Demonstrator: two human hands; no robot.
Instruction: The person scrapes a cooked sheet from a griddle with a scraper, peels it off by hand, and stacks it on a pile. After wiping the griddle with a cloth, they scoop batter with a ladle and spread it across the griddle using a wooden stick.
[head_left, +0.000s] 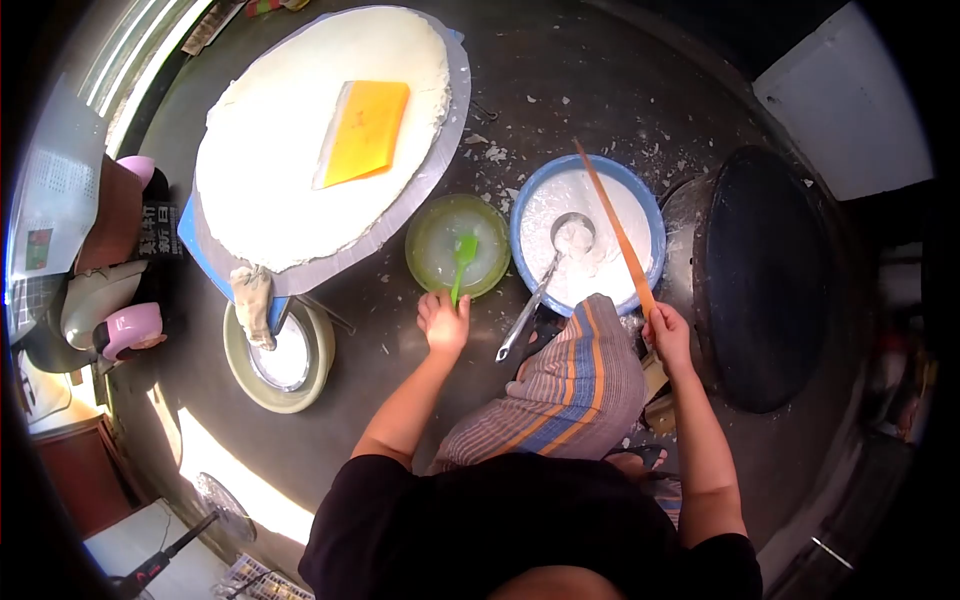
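My left hand (443, 322) is closed on the handle of a bright green brush-like utensil (465, 250). Its head dips into cloudy liquid in a green bowl (420, 274). In my right hand (668, 336) is the lower end of a long, thin wooden spatula (612, 215). The spatula slants over a blue-rimmed basin (519, 225) of thick white batter. A metal ladle (530, 312) rests in that batter, its handle leaning over the near rim. To the right of my right hand stands a large round black griddle (765, 290).
A stack of thin white round sheets (270, 150) with a yellow-orange scraper (366, 130) on top lies on a large board. Below it are a glove (251, 300) and a pale tub (237, 355). White flakes litter the floor. A standing fan (225, 507) is at lower left.
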